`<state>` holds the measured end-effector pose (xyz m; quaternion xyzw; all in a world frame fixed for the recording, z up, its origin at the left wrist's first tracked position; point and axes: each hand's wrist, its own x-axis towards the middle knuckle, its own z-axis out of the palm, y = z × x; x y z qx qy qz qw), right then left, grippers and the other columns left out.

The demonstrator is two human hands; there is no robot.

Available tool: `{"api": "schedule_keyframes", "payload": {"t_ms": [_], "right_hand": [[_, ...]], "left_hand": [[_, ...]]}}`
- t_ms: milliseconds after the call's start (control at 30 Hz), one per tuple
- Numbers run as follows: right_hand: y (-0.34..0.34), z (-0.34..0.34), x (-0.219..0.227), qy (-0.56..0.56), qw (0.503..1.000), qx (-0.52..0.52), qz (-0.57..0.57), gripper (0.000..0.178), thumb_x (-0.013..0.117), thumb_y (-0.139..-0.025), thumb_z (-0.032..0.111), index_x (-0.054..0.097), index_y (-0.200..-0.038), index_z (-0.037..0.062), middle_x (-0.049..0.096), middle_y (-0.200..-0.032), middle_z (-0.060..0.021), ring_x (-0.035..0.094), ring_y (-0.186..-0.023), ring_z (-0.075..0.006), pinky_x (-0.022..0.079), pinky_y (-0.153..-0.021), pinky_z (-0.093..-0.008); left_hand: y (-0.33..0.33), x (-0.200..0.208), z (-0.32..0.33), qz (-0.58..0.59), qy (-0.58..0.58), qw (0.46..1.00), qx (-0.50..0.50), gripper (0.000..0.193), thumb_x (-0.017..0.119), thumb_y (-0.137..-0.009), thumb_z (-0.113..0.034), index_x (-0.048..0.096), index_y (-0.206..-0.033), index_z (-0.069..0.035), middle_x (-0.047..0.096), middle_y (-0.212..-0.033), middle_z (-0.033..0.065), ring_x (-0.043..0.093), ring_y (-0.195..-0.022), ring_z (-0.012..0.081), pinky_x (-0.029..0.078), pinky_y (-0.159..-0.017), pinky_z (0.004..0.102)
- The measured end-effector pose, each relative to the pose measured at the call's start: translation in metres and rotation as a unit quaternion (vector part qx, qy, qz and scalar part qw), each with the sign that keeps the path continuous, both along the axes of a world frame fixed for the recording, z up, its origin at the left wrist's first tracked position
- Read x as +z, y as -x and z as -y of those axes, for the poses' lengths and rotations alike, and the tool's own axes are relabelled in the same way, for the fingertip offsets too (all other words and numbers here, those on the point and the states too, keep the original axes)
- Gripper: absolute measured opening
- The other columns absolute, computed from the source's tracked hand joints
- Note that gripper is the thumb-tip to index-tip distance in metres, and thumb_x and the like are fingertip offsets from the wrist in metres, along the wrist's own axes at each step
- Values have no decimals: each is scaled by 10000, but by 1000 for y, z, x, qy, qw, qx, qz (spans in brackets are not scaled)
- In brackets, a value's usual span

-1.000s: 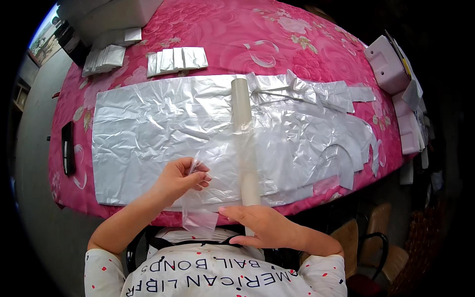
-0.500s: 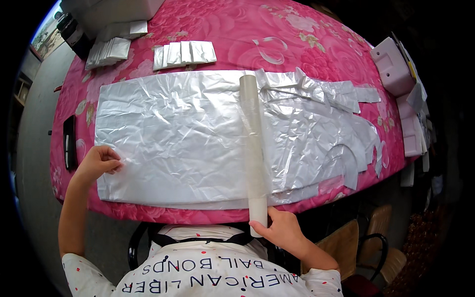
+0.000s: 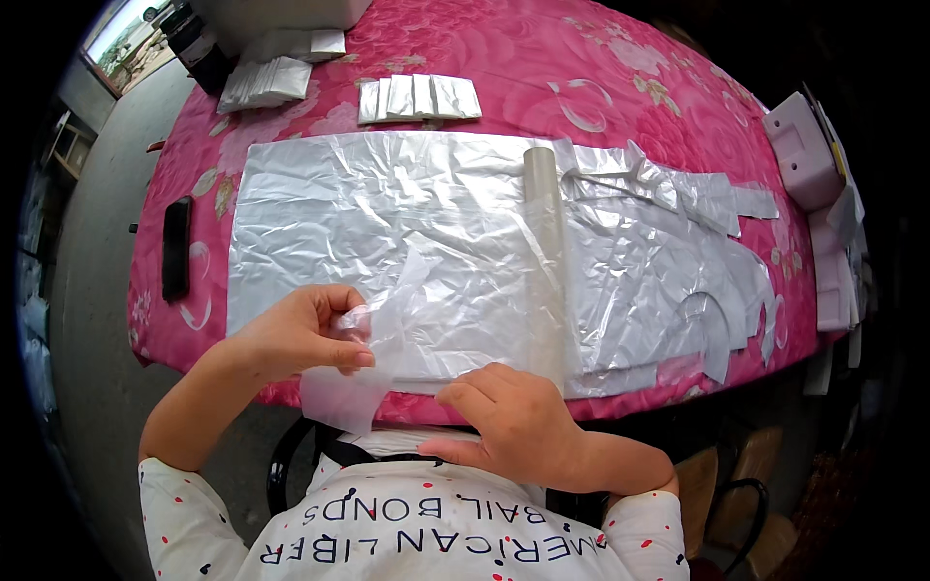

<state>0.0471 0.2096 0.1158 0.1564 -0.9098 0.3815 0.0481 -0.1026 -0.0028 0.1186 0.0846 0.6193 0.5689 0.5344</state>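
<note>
Left hand (image 3: 302,331) pinches film (image 3: 341,400) left of the roll (image 3: 544,252). Right hand (image 3: 520,423), thumb and fingers spread, is at the roll's near end. Silver sheets (image 3: 310,218) lie beneath the roll.

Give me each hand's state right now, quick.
Left hand: closed, pinching a clear plastic film.
Right hand: open, thumb apart from the fingers, nothing visible between them.

A flat black object (image 3: 176,249) lies on the pink floral tablecloth (image 3: 518,48).
</note>
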Motion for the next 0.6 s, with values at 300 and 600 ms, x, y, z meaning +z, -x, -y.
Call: {"api": "schedule_keyframes", "payload": {"t_ms": [300,600], "right_hand": [[-68,-58,-31,-178,935,-246,184,529,706,-674,518,592,-825,25,605,-703,-89,594,-640,-253,466,-561,-369],[-76,-45,-45,-20,888,-268,373,440,685,-741,384,629,-920,-14,652,-753,-175,654,-671,-272,502,-629,-331]], "left_hand": [[50,-53,133,-242,245,934,96,257,677,-712,-13,562,-942,-6,592,-849,40,579,-777,118,473,-698,243],[-6,-19,-58,-702,9,712,-13,384,561,-730,67,553,-1104,-20,563,-1137,132,525,-1067,312,422,-907,373]]}}
